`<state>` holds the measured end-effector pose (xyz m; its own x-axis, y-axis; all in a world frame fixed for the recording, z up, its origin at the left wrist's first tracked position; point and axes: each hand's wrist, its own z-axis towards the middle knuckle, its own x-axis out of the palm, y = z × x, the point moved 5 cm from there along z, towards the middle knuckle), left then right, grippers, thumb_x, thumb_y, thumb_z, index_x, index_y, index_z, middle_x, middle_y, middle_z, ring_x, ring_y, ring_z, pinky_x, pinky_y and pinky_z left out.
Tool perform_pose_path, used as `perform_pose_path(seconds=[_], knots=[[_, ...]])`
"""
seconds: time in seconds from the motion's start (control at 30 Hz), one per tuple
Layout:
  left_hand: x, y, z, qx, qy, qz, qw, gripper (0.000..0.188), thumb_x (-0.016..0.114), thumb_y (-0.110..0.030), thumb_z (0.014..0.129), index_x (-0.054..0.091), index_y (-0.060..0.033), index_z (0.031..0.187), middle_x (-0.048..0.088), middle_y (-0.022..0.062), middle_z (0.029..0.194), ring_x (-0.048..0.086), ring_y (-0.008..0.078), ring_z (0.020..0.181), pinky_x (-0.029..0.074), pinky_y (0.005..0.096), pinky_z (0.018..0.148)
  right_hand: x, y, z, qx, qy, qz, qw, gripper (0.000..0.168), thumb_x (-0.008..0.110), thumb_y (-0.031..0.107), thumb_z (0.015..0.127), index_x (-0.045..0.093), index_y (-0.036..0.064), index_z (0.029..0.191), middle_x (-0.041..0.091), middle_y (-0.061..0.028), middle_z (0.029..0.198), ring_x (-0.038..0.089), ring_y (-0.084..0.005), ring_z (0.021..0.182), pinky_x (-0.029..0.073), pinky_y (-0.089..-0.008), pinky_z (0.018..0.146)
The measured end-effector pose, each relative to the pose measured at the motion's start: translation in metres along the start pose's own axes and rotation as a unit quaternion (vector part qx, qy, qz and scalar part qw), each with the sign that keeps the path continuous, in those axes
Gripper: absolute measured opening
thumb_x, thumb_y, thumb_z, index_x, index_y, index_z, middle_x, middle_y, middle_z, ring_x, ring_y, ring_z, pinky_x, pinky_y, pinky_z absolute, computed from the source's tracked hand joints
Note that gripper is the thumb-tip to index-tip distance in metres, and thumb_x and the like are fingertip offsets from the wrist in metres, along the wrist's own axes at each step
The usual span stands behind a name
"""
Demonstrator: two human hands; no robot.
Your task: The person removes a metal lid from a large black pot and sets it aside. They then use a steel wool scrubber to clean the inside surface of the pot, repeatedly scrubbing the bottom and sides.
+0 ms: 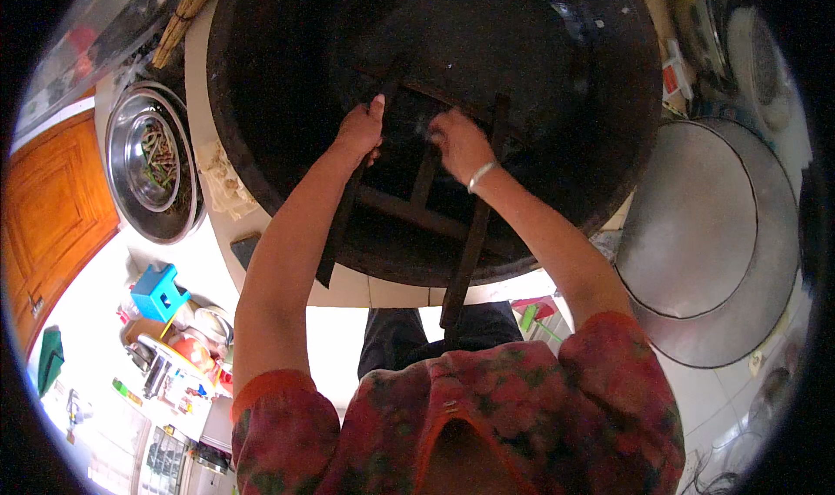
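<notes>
A very large dark wok (417, 32) fills the upper middle of the head view. Across its near side lies a dark frame of joined bars (417, 213), apparently wooden, with two long side bars; the right one reaches over the rim towards my body. My left hand (363, 129) is closed around the frame's left bar, thumb up along it. My right hand (460, 144), with a pale bangle at the wrist, is between the side bars, near the top of a short middle bar. Its fingers are curled and blurred; whether they hold anything cannot be told.
Nested metal bowls (156, 162) with plant pieces in the inner one stand at the left. A large round metal lid (691, 221) lies at the right. A straw bundle (186, 19) is at the upper left, and a blue stool (158, 293) stands lower left.
</notes>
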<state>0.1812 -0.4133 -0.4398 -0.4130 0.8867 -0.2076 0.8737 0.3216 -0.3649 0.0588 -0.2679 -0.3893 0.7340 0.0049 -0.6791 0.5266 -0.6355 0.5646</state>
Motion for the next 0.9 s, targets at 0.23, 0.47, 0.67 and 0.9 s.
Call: perform_pose_path(seconds=[0.23,0.47,0.67,0.9], knots=[[-0.025,-0.007,-0.013,0.264,-0.315,0.33,0.85,0.055,0.042,-0.049,0.101,0.047,0.0,0.128,0.062,0.017,0.096,0.063,0.0305,0.073,0.052,0.0491,0.069,-0.05,0.005,0.027,0.025,0.155,0.132,0.979,0.027,0.064,0.02,0.092,0.065,0.004,0.114,0.066,-0.0127,0.11,0.064,-0.0251,0.103,0.051,-0.0382,0.09],[0.054,0.092,-0.204,0.188,-0.007,-0.162,0.969,0.059,0.056,-0.018,0.099,0.026,-0.0019,0.147,0.051,0.0232,0.13,0.056,0.0293,0.118,0.045,0.0367,0.099,-0.093,-0.151,0.182,0.136,-0.233,-0.118,0.956,0.044,0.065,0.029,0.091,0.056,0.011,0.131,0.057,-0.0204,0.129,0.059,-0.0356,0.113,0.05,-0.0456,0.094],[0.089,0.087,-0.168,-0.002,0.046,-0.437,0.898,0.075,0.054,-0.032,0.1,0.011,-0.0004,0.152,0.053,0.027,0.128,0.066,0.0356,0.104,0.053,0.0473,0.093,-0.008,-0.163,0.196,-0.098,-0.054,-0.172,0.979,0.036,0.067,0.021,0.09,0.058,0.012,0.124,0.058,-0.0145,0.126,0.058,-0.0345,0.114,0.049,-0.0442,0.096],[0.087,0.043,-0.103,0.008,-0.02,-0.414,0.91,0.07,0.057,-0.032,0.099,0.017,0.0021,0.146,0.056,0.0268,0.125,0.068,0.038,0.098,0.057,0.0486,0.087,-0.064,-0.073,0.103,-0.185,-0.163,0.022,0.969,0.028,0.071,0.015,0.084,0.062,0.011,0.11,0.06,-0.0143,0.111,0.056,-0.037,0.108,0.047,-0.0457,0.093]])
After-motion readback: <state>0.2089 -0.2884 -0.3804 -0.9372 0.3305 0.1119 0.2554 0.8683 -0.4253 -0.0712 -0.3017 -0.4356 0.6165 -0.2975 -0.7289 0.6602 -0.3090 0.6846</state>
